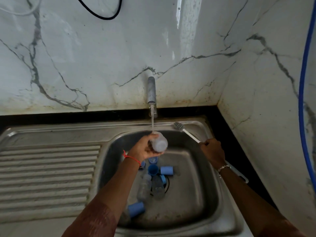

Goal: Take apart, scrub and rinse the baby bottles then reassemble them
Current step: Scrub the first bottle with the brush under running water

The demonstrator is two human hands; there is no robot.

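Bottle (pixel 160 143) (left hand (pixel 146 148)), brush (pixel 186 132) (right hand (pixel 213 151))

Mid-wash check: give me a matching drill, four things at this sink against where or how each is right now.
1 clear bottle
2 brush
3 blue caps
4 tap

A lying in the sink basin
B gripped by the right hand
C held by the left hand under the stream
D running

Pairs: 1-C, 2-B, 3-A, 4-D
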